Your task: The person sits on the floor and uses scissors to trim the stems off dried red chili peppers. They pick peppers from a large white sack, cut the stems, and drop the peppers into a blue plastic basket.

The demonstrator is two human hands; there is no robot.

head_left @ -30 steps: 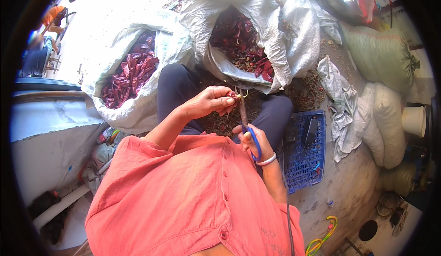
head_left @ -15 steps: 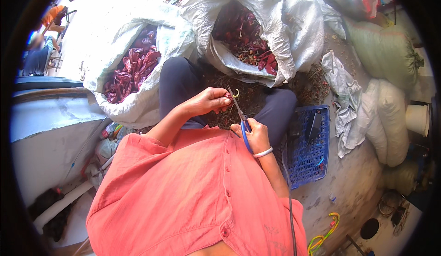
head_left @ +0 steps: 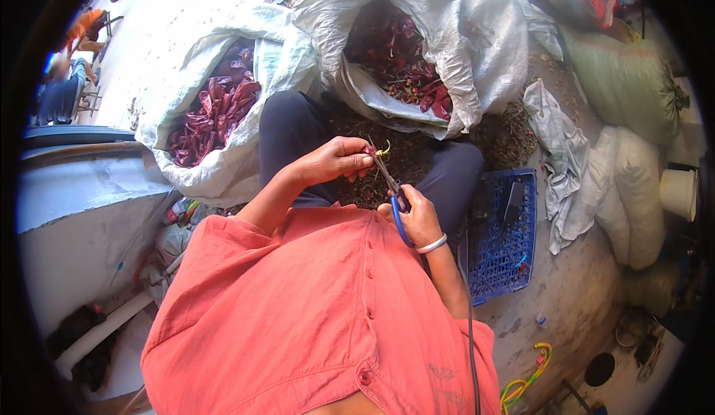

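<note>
Between the thumb and fingers of my left hand (head_left: 335, 160) is a dried red chili (head_left: 370, 149), its pale curved stem (head_left: 384, 149) sticking out to the right. My right hand (head_left: 417, 216) grips a pair of blue-handled scissors (head_left: 399, 220), whose metal blades slant up to the chili near its stem. Most of the chili is covered by my fingers. Ahead of me, one open white woven sack (head_left: 294, 50) at the left holds dark red dried chilies (head_left: 216, 109). A larger sack (head_left: 491, 65) in front holds more chilies with stems (head_left: 395, 57).
A blue plastic basket (head_left: 530, 229) with a dark box (head_left: 512, 200) in it stands by my right knee. Stuffed sacks (head_left: 633, 191) and a white bucket (head_left: 678, 193) are at the right. Stem scraps litter the floor between my legs. A person (head_left: 61, 87) sits far left.
The scissors have shifted slightly, and their blades look a little further apart at the chili's stem. My left hand keeps its hold on the chili.
</note>
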